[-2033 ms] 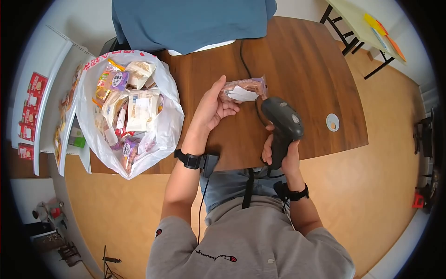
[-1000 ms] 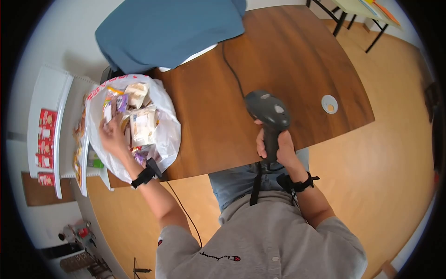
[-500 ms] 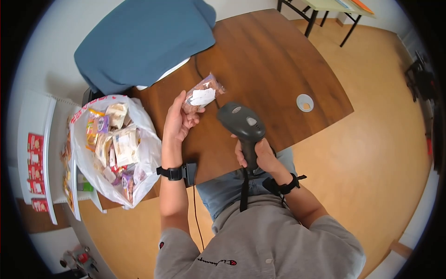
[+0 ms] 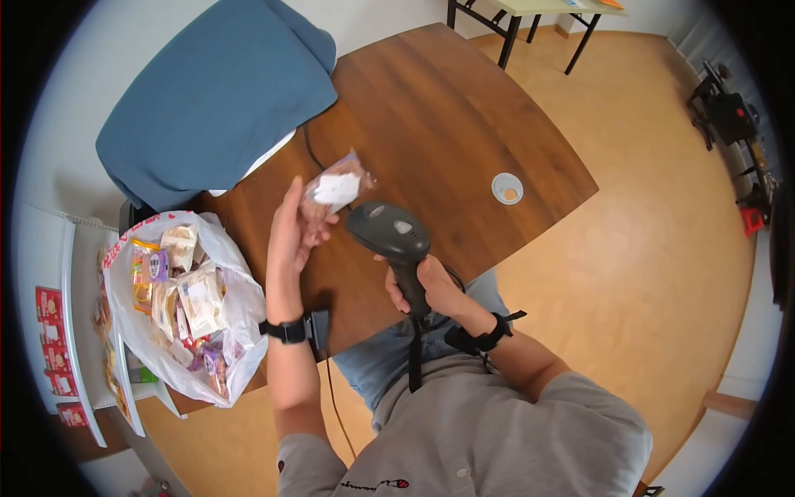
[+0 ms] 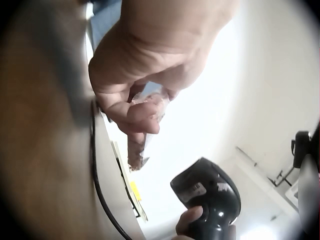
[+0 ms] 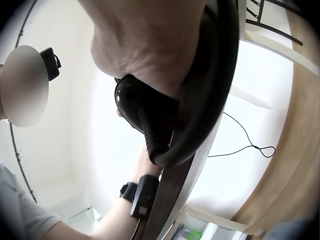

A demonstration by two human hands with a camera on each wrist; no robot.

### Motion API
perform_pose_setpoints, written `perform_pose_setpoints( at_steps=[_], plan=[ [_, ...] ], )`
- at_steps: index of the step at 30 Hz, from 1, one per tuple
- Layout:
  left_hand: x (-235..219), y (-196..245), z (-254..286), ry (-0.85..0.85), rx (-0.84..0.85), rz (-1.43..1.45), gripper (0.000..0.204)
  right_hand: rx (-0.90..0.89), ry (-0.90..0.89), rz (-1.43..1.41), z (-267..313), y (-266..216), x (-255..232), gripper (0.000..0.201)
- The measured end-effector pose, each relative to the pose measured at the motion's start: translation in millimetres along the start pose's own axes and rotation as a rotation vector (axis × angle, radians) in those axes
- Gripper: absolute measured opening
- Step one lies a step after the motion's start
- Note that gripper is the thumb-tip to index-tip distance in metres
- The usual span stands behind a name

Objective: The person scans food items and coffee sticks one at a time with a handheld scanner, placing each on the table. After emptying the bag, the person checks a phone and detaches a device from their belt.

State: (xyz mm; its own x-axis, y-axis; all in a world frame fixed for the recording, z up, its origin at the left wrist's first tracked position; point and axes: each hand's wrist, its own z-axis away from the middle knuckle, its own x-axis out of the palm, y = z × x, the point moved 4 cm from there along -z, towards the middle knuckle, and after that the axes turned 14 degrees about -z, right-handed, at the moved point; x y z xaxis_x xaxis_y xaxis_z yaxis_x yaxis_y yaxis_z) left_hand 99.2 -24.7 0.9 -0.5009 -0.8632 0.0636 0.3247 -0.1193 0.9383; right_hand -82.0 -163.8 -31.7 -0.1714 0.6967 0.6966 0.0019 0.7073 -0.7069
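My left hand (image 4: 288, 236) holds a clear-wrapped snack pack (image 4: 338, 189) with a white label, raised over the table. In the left wrist view the fingers curl round this pack (image 5: 136, 150), which is partly hidden behind them. A black handheld barcode scanner (image 4: 387, 230) is in my right hand (image 4: 439, 286), its handle gripped and its head close to the pack's near side. The right wrist view shows the handle's base (image 6: 132, 100) and cable below the wrist. On the left stands a white plastic bag (image 4: 244, 302), full of wrapped snacks (image 4: 201, 300).
A blue cloth (image 4: 215, 99) covers something at the table's back left. A round white disc (image 4: 507, 189) sits near the right edge of the wooden table (image 4: 431, 108). Shelves with red boxes (image 4: 51, 331) stand left of the bag. The scanner's cable hangs below its handle.
My left hand went from holding a pack by the scanner to reaching into the bag, then came back over the table with a pack. The head view has turned; my right hand keeps the scanner.
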Motion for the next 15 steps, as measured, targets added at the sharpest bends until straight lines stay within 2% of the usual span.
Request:
perform_pose_setpoints(
  at_steps=[1, 2, 5, 7, 10, 14, 15],
  plan=[
    [10, 8, -10, -0.083, -0.040, -0.008, 0.057, -0.016, -0.005, -0.033, 0, 1, -1, 0.080],
    [26, 16, -23, -0.054, -0.044, 0.040, 0.056, -0.028, -0.011, -0.067, 1, 1, -1, 0.078],
    [62, 30, -75, -0.208, -0.050, 0.045, 0.056, -0.025, 0.010, -0.083, 2, 1, 1, 0.080],
    [83, 23, -125, -0.414, -0.069, 0.066, 0.064, -0.039, 0.009, -0.081, 3, 5, -3, 0.082],
    [108, 25, -148, -0.299, -0.102, 0.063, 0.079, -0.048, 0.035, -0.087, 4, 9, -4, 0.083],
    [98, 37, -119, -0.154, -0.084, -0.119, 0.073, -0.057, 0.062, -0.084, 3, 7, -3, 0.086],
    [91, 36, -107, -0.160, -0.023, -0.253, 0.066, -0.073, 0.065, -0.083, 3, 7, -3, 0.086]
  ],
)
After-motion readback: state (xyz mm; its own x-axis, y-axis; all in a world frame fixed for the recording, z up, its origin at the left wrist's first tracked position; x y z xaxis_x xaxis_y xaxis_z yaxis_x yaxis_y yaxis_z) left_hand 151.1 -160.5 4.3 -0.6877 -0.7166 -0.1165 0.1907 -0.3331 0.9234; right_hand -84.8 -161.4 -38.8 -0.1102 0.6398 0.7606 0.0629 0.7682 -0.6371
